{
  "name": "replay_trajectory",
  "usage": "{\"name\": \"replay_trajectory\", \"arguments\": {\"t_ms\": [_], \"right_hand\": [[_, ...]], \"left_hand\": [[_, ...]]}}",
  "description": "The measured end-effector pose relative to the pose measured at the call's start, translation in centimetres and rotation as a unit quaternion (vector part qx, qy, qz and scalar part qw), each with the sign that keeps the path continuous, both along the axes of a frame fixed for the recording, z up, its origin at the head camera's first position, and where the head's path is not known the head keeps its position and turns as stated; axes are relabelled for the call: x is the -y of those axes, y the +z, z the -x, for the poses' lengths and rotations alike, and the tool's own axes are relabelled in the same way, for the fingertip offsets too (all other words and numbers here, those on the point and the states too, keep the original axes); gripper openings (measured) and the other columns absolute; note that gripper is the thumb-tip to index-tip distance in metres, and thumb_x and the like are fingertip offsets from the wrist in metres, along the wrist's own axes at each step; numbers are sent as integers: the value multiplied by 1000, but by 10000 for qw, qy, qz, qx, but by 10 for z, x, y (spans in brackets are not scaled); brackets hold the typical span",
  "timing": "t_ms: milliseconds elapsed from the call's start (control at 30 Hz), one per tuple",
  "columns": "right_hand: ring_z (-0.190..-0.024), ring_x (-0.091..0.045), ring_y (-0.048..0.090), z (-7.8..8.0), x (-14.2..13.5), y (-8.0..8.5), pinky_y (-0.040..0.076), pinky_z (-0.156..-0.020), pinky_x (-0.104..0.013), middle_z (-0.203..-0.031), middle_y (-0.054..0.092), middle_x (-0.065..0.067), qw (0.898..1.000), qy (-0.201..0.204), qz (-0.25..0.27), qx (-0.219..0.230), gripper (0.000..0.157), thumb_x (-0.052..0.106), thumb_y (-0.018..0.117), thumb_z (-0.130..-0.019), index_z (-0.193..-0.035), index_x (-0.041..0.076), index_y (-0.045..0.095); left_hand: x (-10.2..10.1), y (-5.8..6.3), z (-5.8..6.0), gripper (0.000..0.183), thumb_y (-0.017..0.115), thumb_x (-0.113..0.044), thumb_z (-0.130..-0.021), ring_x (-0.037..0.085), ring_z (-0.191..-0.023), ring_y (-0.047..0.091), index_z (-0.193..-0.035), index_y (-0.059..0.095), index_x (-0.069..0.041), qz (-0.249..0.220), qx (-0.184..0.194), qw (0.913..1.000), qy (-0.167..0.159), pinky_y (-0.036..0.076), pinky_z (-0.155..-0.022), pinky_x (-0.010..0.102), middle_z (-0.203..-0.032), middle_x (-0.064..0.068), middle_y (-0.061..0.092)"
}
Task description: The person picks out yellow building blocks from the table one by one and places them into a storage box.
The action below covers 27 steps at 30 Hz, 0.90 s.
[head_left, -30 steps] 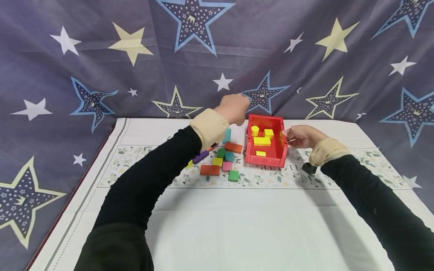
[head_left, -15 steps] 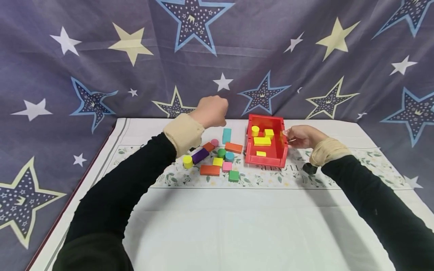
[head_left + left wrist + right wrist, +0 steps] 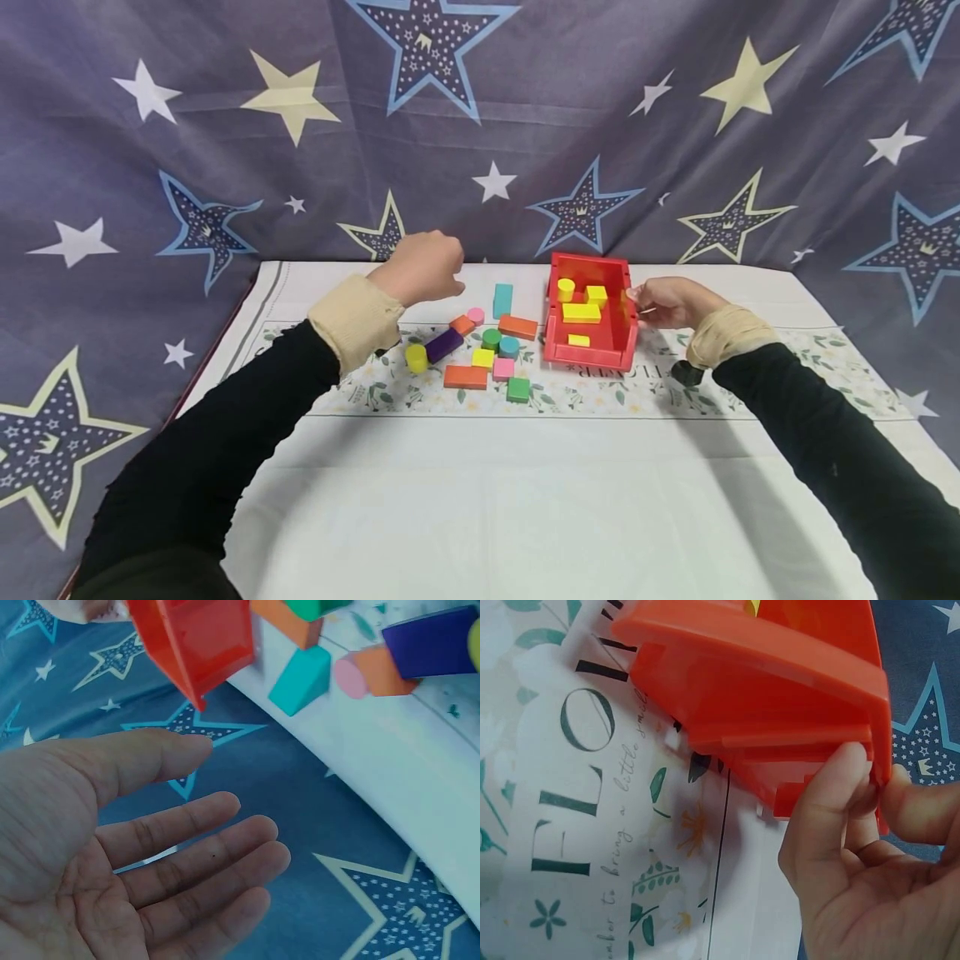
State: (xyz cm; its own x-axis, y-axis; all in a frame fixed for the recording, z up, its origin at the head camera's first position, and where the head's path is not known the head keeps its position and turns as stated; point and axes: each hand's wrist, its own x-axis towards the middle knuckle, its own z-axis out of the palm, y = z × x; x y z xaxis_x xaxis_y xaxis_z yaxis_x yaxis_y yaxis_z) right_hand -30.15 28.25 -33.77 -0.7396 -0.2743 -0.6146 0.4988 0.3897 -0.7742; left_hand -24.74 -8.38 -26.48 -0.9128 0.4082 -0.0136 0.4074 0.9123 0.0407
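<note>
My left hand (image 3: 422,271) hovers above the far left part of the blocks; in the left wrist view its palm (image 3: 97,877) shows nothing held and the fingers extend loosely. My right hand (image 3: 667,302) grips the right side wall of a red plastic bin (image 3: 588,357), thumb and fingers pinching its edge in the right wrist view. Inside the bin lie several yellow blocks (image 3: 581,313), one of them a cylinder (image 3: 566,290). Nearest to the left hand are a purple block (image 3: 444,345), a yellow cylinder (image 3: 416,358) and a small pink cylinder (image 3: 476,316).
Left of the bin lie more loose blocks: orange ones (image 3: 465,377), a green cube (image 3: 517,390), a yellow cube (image 3: 483,358), a pink cube (image 3: 503,369) and a teal block (image 3: 502,301). A white tablecloth (image 3: 525,500) covers the table; a star-patterned curtain (image 3: 450,150) hangs behind.
My left hand has moved left and slightly down from beside the bin, uncovering the yellow cylinder, purple block and pink cylinder. The right hand and bin have stayed in place.
</note>
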Motion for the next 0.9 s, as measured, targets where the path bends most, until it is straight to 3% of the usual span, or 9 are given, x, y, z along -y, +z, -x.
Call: {"name": "replay_trajectory", "arguments": {"t_ms": [167,367,600,900], "right_hand": [[-74,-9,57,0,0,-1,54,-68,-18,-80,54,2,10000,-36,74,35,24,-4,36,-100,-87,11,48],[-74,-8,56,0,-1,-2,54,-67,-17,-81,53,2,10000,-28,91,13,25,-5,35,-99,-87,12,48],[-74,-8,56,0,-2,-2,54,-69,-18,-82,53,2,9999,-129,59,64,22,-3,36,-100,-89,11,48],[-75,-8,56,0,0,-2,54,-68,-18,-81,54,2,9999,-83,90,8,22,-2,37,-102,-89,11,49]], "left_hand": [[14,-9,-6,27,76,-23,-89,33,-101,71,-107,76,-3,-12,185,9998,56,57,-87,51,-112,14,75],[30,-22,-10,34,75,-24,-90,33,-105,70,-117,73,-4,-101,337,9994,33,56,-89,51,-118,14,74],[40,-32,-12,34,76,-25,-89,27,-97,68,-117,73,-6,-153,766,9968,-183,55,-87,46,-103,12,74],[47,-41,-16,38,80,-24,-86,28,-107,67,-119,73,-6,-99,1076,9939,-208,54,-94,48,-113,13,74]]}}
